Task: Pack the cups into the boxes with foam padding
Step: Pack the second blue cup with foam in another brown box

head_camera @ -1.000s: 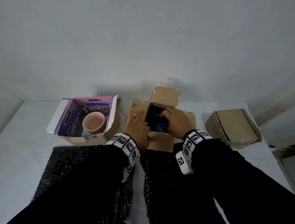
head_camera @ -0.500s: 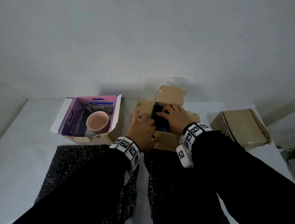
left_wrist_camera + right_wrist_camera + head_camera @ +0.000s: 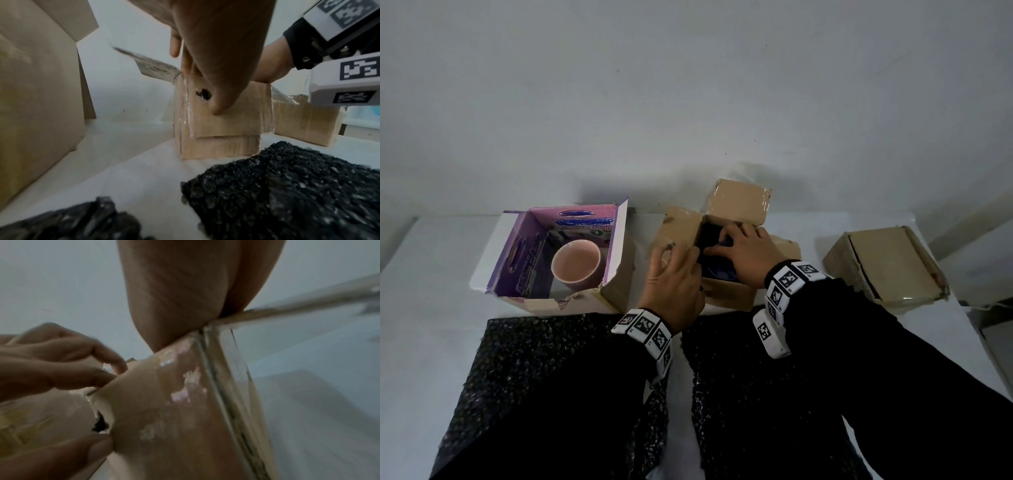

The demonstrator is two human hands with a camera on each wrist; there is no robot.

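A brown cardboard box (image 3: 726, 294) stands open mid-table, lined with black foam padding (image 3: 707, 236), with a dark blue cup (image 3: 719, 272) partly visible inside. My left hand (image 3: 674, 277) grips the box's near left corner, thumb (image 3: 218, 104) on the front face and the other fingers over the rim. My right hand (image 3: 743, 253) reaches in from the right, its fingers curled into the foam above the cup. The heel of this right hand (image 3: 179, 296) rests on the box rim (image 3: 205, 327). A pink cup (image 3: 575, 263) stands in the open purple box (image 3: 517, 253) at the left.
A closed brown box (image 3: 883, 263) lies at the right. Two sheets of black bubble foam lie in front of the boxes, one on the left (image 3: 534, 370) and one on the right (image 3: 729, 370). The wall rises close behind the boxes.
My right fingers, laid flat over the cup and foam before, now curl into the foam at the box's far side. My left hand has closed on the box corner.
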